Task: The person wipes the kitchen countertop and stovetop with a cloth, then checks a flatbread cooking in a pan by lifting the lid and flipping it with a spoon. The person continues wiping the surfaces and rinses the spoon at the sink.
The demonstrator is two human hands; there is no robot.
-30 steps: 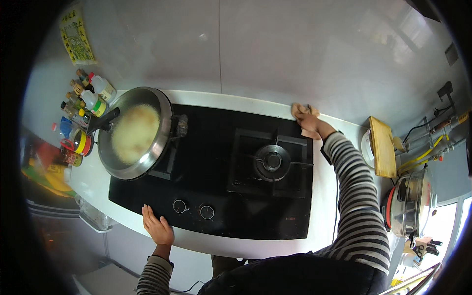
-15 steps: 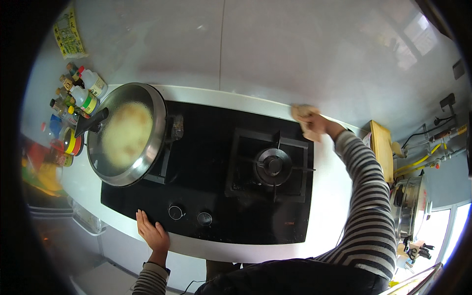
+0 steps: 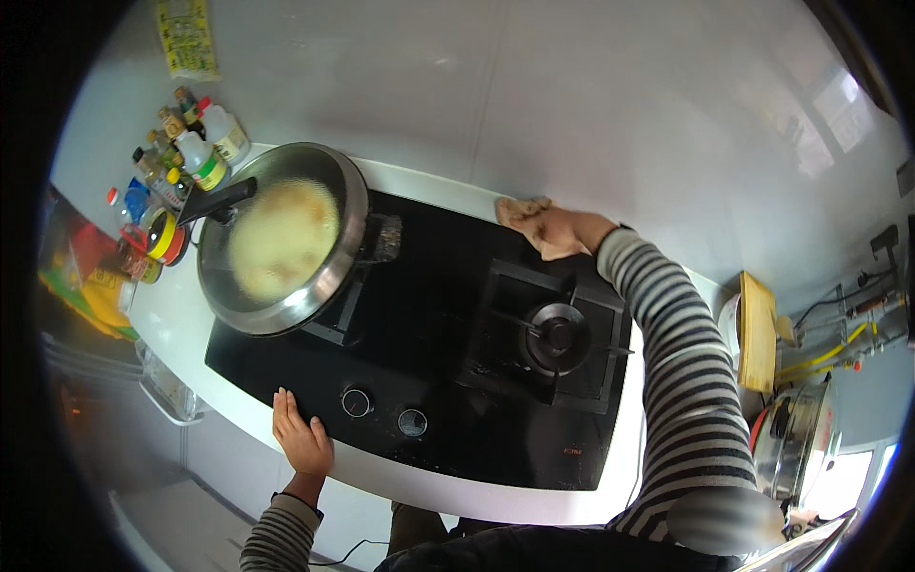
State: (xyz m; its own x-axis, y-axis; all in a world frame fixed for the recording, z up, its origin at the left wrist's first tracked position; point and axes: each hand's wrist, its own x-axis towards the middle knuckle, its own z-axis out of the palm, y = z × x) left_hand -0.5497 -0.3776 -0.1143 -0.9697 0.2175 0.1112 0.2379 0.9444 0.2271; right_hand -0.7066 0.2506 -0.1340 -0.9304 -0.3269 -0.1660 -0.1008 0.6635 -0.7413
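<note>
A light brown cloth (image 3: 527,217) is bunched under my right hand (image 3: 576,231), whose fingers are closed on it. It lies along the far edge of the black gas cooktop (image 3: 434,305), where the cooktop meets the white counter strip by the wall. My left hand (image 3: 302,443) rests flat with fingers stretched over the cooktop's front edge, left of two control knobs (image 3: 356,402), holding nothing. On the left burner stands a wok (image 3: 385,238) under a steel-rimmed glass lid (image 3: 343,289); something pale yellow (image 3: 286,234) shows through the glass.
A bare burner with a square grate (image 3: 556,338) is on the right. Several bottles and jars (image 3: 205,160) crowd the left corner by the wall. To the right are a wooden board (image 3: 758,334), a steel pot (image 3: 799,434) and yellow pipes (image 3: 839,353).
My right hand has slid the cloth leftward along the cooktop's far edge, away from its right corner. My left hand stays at the front edge. The view has tilted and shifted.
</note>
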